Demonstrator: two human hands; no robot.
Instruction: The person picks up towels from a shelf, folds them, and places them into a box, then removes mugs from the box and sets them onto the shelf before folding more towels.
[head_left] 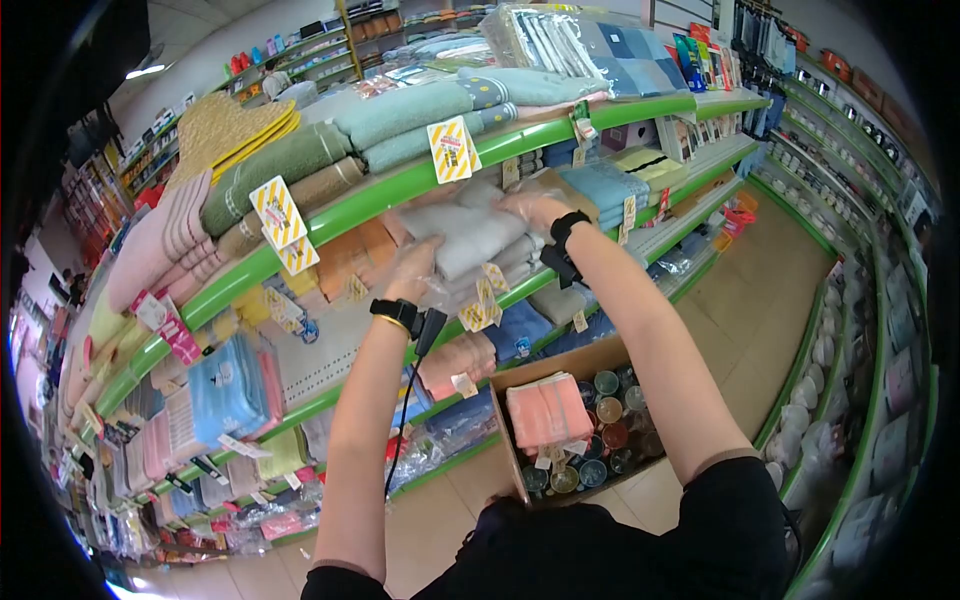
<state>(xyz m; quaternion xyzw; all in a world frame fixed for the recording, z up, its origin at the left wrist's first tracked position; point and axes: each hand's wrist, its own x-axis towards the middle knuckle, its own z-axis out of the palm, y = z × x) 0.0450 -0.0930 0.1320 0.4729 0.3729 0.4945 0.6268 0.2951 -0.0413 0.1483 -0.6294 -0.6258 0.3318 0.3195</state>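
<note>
On the second shelf, a light grey folded towel [462, 236] lies on top of a stack of similar towels. My left hand [412, 272] grips its left edge, with the fingers closed on the fabric. At the towel's far right corner, my right hand [531, 209] also has its fingers closed on the edge, though the fingertips are partly hidden. Something clear and shiny, like thin plastic, shows around my left hand. Yellow-striped price tags [484, 300] hang from the shelf edge just below the stack. Brown towels [350, 258] lie to the left, blue towels [604, 190] to the right.
A cardboard box [508, 440] on the floor in front of me holds several glass jars [610, 410] and a folded pink towel [548, 412]. Overhead runs a green shelf edge [385, 198] under piled towels. Shelves of white crockery [800, 400] line the aisle's right side.
</note>
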